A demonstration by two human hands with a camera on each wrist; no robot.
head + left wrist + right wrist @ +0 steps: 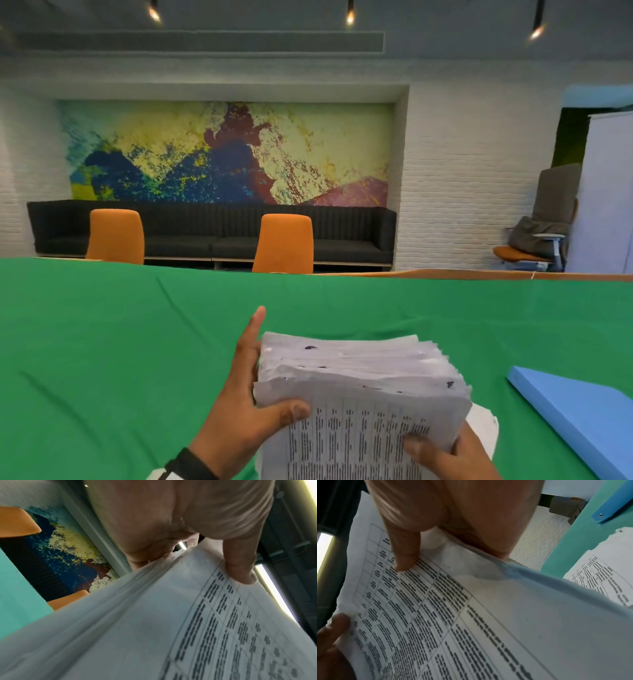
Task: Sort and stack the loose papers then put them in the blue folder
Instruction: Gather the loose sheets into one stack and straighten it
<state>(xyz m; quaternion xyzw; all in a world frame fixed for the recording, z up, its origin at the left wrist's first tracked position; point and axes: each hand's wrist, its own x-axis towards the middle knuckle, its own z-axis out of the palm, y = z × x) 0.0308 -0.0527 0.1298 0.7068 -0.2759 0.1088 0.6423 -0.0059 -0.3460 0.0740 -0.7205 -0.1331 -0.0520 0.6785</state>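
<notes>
Paper stack (359,387) gathered, clamped by your left hand (239,394) and right hand (455,455) fingers; edges ragged, blue folder (582,414) still unfilled at desk's right edge.

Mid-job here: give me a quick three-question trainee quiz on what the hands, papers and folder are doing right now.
1. True or false: both hands hold the paper stack.
2. Where does the blue folder lie? A) on the stack B) on the green cloth, to the right of the stack C) in the left hand
3. Fill in: the page facing the camera carries a printed ____.

Key: 1 true, the right hand grips the near right corner. 2 B. 3 table.
</notes>
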